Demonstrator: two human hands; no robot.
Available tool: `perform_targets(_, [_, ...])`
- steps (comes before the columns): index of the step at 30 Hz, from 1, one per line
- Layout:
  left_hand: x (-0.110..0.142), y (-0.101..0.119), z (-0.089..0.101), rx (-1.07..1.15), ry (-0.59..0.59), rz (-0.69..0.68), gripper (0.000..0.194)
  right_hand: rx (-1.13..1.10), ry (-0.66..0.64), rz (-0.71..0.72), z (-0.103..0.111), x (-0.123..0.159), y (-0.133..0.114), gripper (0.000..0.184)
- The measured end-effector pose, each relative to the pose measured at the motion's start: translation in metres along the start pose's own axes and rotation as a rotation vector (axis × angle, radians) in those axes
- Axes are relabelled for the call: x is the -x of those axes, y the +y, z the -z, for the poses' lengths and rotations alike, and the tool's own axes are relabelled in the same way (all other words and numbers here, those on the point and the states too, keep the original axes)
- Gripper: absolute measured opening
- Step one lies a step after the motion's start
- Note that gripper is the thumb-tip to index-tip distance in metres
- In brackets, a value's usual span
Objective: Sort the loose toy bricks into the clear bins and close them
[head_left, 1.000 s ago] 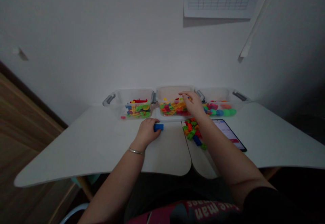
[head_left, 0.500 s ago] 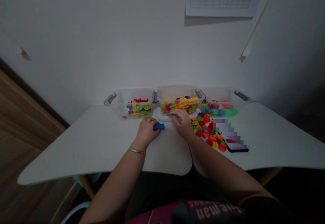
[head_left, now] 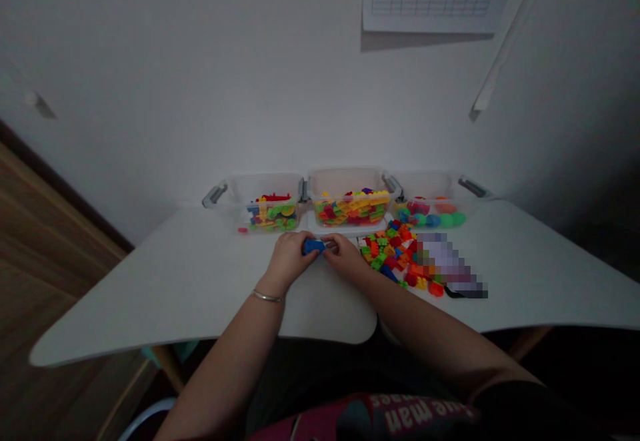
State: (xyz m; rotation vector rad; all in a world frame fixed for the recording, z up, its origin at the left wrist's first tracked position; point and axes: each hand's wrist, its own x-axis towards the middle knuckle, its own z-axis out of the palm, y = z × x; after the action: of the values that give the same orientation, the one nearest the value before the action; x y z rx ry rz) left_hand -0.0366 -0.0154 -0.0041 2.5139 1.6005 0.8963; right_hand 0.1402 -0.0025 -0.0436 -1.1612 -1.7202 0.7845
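My left hand [head_left: 290,254] is closed around a blue building block [head_left: 314,246], held low over the table in front of the middle box. Close against its right end is my right hand [head_left: 345,254], with thumb and fingers pinched together. A small pale bit shows between those fingers, too small to name. Just right of my right hand lies a pile of loose building blocks [head_left: 395,251] in red, orange, green, yellow and blue.
Along the wall stand three clear boxes: a left box [head_left: 267,184] and a middle box [head_left: 345,178] with colourful pieces, and a right box [head_left: 430,184] with round shapes. A phone [head_left: 453,271], partly pixelated, lies beside the pile. The white table [head_left: 165,281] has a curved front edge.
My right hand has come down from over the middle box, moved left and met the blue block. My left hand has kept hold of the block in nearly the same place.
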Motion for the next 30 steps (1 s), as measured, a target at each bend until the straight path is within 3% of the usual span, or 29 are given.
perform_targets(4, [0.001,-0.001,-0.002,0.052,0.031,0.012,0.027,-0.011,0.002,0.063,0.0,0.001,0.001,0.036])
perform_targets(9, [0.0,-0.002,-0.004,0.131,0.008,-0.003,0.027,-0.068,-0.01,0.116,-0.001,0.001,0.001,0.029])
perform_targets(16, [-0.001,-0.003,-0.005,0.222,0.028,-0.076,0.036,-0.244,0.003,0.018,0.002,0.0,-0.002,0.028])
perform_targets(22, [-0.001,0.0,-0.002,0.152,0.065,-0.101,0.029,-0.357,0.033,-0.046,0.008,-0.01,-0.009,0.015])
perform_targets(25, [-0.001,-0.002,-0.001,0.136,0.113,-0.068,0.033,-0.312,0.117,-0.002,0.025,-0.021,-0.022,0.02])
perform_targets(30, [0.0,-0.005,0.003,0.071,0.148,-0.005,0.026,0.008,0.404,0.249,0.083,-0.044,-0.052,0.02])
